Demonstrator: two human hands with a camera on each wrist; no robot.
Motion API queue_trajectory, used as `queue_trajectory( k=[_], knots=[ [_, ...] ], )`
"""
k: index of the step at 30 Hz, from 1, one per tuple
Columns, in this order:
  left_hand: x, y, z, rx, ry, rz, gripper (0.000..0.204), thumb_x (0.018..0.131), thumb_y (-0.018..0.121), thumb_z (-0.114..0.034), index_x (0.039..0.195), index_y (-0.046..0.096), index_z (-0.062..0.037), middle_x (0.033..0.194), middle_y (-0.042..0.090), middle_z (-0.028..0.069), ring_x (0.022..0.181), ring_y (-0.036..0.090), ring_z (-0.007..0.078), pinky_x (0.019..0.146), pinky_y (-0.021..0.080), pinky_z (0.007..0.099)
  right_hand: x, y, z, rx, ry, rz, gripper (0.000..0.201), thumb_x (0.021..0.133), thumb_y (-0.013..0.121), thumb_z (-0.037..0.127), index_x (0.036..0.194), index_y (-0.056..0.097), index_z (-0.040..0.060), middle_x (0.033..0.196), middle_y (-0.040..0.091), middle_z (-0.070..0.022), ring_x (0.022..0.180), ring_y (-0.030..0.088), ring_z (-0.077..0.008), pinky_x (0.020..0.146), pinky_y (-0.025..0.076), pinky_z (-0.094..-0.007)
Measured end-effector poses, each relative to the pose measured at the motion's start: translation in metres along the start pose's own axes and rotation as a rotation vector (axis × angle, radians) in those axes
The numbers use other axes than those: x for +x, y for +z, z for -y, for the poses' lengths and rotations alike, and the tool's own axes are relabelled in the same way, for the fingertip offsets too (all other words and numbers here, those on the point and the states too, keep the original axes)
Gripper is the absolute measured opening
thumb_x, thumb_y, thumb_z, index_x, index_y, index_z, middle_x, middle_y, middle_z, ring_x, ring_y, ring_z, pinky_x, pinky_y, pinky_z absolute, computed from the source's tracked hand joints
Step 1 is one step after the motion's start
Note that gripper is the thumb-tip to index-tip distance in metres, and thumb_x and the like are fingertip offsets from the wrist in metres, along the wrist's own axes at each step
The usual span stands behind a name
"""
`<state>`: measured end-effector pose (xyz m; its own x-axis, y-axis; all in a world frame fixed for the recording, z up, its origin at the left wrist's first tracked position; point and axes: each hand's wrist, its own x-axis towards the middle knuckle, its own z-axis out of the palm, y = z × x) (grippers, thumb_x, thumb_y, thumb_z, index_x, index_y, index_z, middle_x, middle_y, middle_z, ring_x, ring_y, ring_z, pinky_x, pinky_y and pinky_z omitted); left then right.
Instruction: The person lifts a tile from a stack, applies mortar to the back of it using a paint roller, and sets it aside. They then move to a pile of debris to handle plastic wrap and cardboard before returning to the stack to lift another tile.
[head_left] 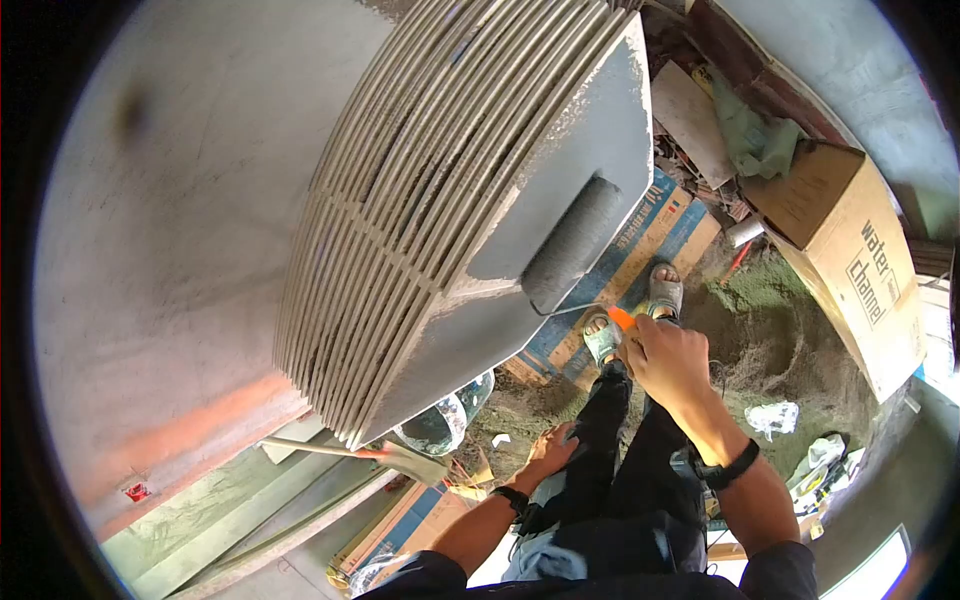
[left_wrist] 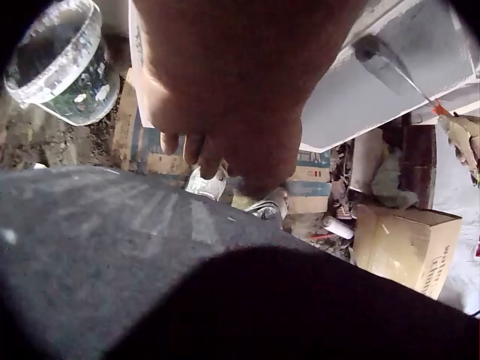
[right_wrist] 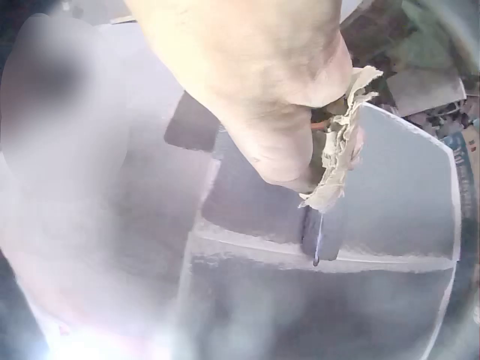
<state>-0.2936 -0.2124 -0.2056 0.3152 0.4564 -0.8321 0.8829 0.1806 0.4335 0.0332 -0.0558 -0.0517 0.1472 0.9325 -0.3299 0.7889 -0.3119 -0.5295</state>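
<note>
My right hand (head_left: 668, 362) grips the orange handle (head_left: 621, 318) of a paint roller (head_left: 574, 236). Its dark grey sleeve lies against a grey-coated panel (head_left: 610, 115), the front one of a tall stack of panels (head_left: 385, 190). In the right wrist view, torn beige wrapping (right_wrist: 341, 150) surrounds the handle, and darker grey bands mark the panel face. A pale, unevenly coated strip crosses the panel beneath the roller. Low beside my thigh hangs my left hand (head_left: 550, 450), holding nothing; its fingers (left_wrist: 193, 146) point downward in the left wrist view.
A paint-smeared bucket (left_wrist: 79, 90) stands below the stack. Flattened blue and tan cardboard (head_left: 645, 235) lies under my feet. To the right is a large carton (head_left: 870, 270), with rubble and a green sack (head_left: 755, 135) behind it. A shovel (head_left: 410, 462) leans at lower left.
</note>
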Motion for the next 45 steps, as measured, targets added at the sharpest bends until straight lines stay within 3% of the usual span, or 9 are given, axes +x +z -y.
queue_trajectory(
  k=[8,11,15,24,27,29,34,37,45],
  knots=[
    [0.001,-0.012,-0.007,-0.024,-0.078,0.13,0.055,0.096,0.055,-0.039,0.14,0.047,-0.0083,0.141,0.05,0.0178,0.131,0.047,0.0346,0.106,0.04,0.0444,-0.006,-0.009,-0.007,0.036,-0.058,-0.066,0.023,0.084,0.062,0.026,0.089,0.059,0.0039,0.071,0.065,-0.0129,0.059,0.065,-0.0328,0.052,0.052,-0.0444],
    [0.003,-0.011,-0.005,0.044,-0.005,0.047,0.052,0.093,0.058,-0.037,0.134,0.052,-0.005,0.133,0.057,0.019,0.125,0.051,0.0364,0.104,0.041,0.0448,0.0,-0.007,-0.01,-0.014,-0.036,0.006,0.024,0.085,0.061,0.027,0.091,0.059,0.0036,0.072,0.065,-0.0132,0.06,0.065,-0.033,0.054,0.052,-0.045],
    [0.006,-0.017,-0.018,-0.014,-0.035,0.078,0.051,0.093,0.057,-0.035,0.133,0.052,-0.0047,0.134,0.055,0.0197,0.126,0.05,0.0367,0.105,0.04,0.0442,0.021,0.044,-0.04,-0.061,0.012,0.009,0.024,0.084,0.058,0.029,0.092,0.06,0.0058,0.074,0.064,-0.0155,0.065,0.065,-0.0343,0.056,0.051,-0.0474],
    [0.014,0.012,0.027,-0.043,-0.047,0.064,0.051,0.092,0.058,-0.038,0.133,0.053,-0.0088,0.134,0.057,0.0177,0.124,0.053,0.037,0.103,0.043,0.0441,0.099,0.16,-0.115,-0.168,0.107,0.168,0.016,0.08,0.064,0.015,0.088,0.066,0.0012,0.08,0.071,-0.016,0.076,0.071,-0.0323,0.064,0.055,-0.0435],
    [0.008,0.021,0.056,-0.112,-0.044,0.039,0.05,0.092,0.059,-0.038,0.133,0.054,-0.0091,0.135,0.056,0.0179,0.126,0.051,0.0372,0.104,0.041,0.044,0.102,0.156,-0.118,-0.14,0.166,0.251,0.013,0.081,0.061,0.012,0.086,0.067,0.0019,0.081,0.071,-0.018,0.076,0.071,-0.0329,0.065,0.055,-0.0443],
    [0.009,0.019,0.06,-0.135,-0.074,-0.006,0.05,0.092,0.061,-0.037,0.132,0.054,-0.0082,0.133,0.057,0.0185,0.126,0.051,0.0363,0.104,0.042,0.0445,0.087,0.141,-0.116,-0.09,0.148,0.184,0.024,0.083,0.059,0.021,0.097,0.063,0.0028,0.076,0.068,-0.0158,0.074,0.068,-0.0365,0.064,0.052,-0.0501],
    [0.017,-0.012,0.037,-0.087,-0.154,0.056,0.051,0.09,0.065,-0.031,0.134,0.052,-0.007,0.131,0.058,0.0167,0.123,0.055,0.0311,0.102,0.043,0.0439,0.055,0.042,-0.086,-0.053,0.133,0.167,0.03,0.084,0.061,0.03,0.099,0.06,0.0043,0.082,0.067,-0.0164,0.074,0.066,-0.037,0.064,0.051,-0.0501],
    [0.03,-0.003,0.049,-0.188,-0.058,-0.018,0.05,0.091,0.065,-0.032,0.134,0.052,-0.0095,0.13,0.056,0.0193,0.124,0.05,0.0351,0.102,0.042,0.0443,0.053,0.019,-0.084,-0.014,0.087,0.068,0.032,0.083,0.061,0.029,0.1,0.059,0.0019,0.081,0.067,-0.0169,0.073,0.066,-0.0373,0.062,0.051,-0.0492],
    [0.05,0.004,0.011,-0.285,-0.059,-0.029,0.046,0.092,0.065,-0.028,0.132,0.054,-0.009,0.128,0.058,0.0175,0.123,0.053,0.0334,0.101,0.042,0.0433,0.143,0.1,-0.162,-0.176,0.115,0.25,0.027,0.082,0.062,0.023,0.096,0.063,0.0007,0.081,0.068,-0.0155,0.073,0.069,-0.0328,0.062,0.054,-0.0447]
  ],
)
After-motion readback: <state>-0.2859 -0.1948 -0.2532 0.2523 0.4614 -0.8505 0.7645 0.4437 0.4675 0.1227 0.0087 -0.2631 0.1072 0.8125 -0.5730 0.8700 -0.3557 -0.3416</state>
